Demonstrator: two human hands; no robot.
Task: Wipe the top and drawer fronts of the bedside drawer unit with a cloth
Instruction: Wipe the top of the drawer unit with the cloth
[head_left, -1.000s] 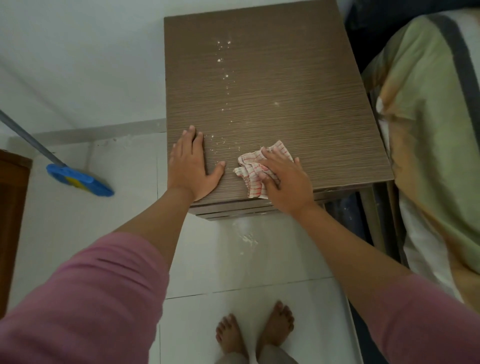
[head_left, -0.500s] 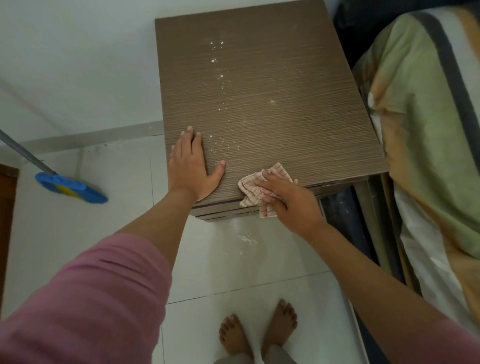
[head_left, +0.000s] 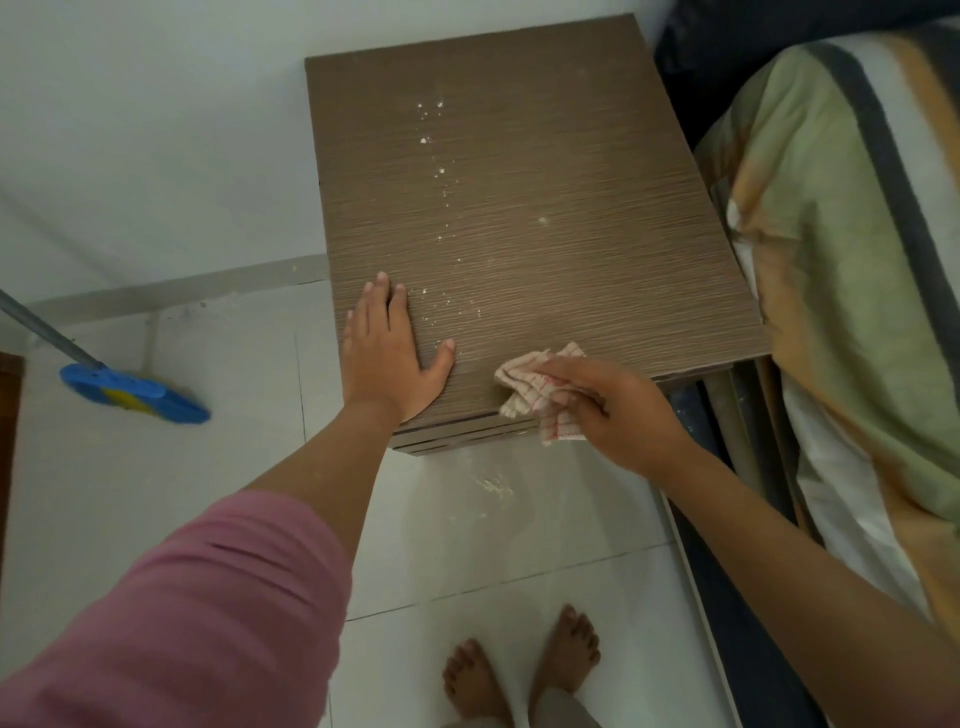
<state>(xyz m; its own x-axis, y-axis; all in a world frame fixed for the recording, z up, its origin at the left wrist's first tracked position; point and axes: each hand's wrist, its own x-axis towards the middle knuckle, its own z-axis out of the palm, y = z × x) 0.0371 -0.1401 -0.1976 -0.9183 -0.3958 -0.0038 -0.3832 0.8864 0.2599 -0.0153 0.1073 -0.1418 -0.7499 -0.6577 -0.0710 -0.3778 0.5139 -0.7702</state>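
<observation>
The brown wood-grain top of the bedside drawer unit (head_left: 545, 208) fills the upper middle, with white crumbs scattered in a line down its left-centre. My left hand (head_left: 389, 358) lies flat on the near left corner, fingers straight. My right hand (head_left: 618, 410) grips a crumpled white cloth with red checks (head_left: 535, 389) at the front edge of the top, part of the cloth hanging over the edge. The drawer fronts show only as thin edges under the front lip (head_left: 467, 436).
A bed with a green, orange and grey striped cover (head_left: 841, 260) stands tight against the unit's right side. A blue broom head (head_left: 135, 395) on a grey handle lies on the white floor tiles to the left. White powder (head_left: 493, 486) lies on the floor below the front edge. My bare feet (head_left: 519, 670) stand below.
My right hand has drawn the cloth toward me from the top's near part to its front edge, where it now hangs partly over. My left hand has stayed flat in place.
</observation>
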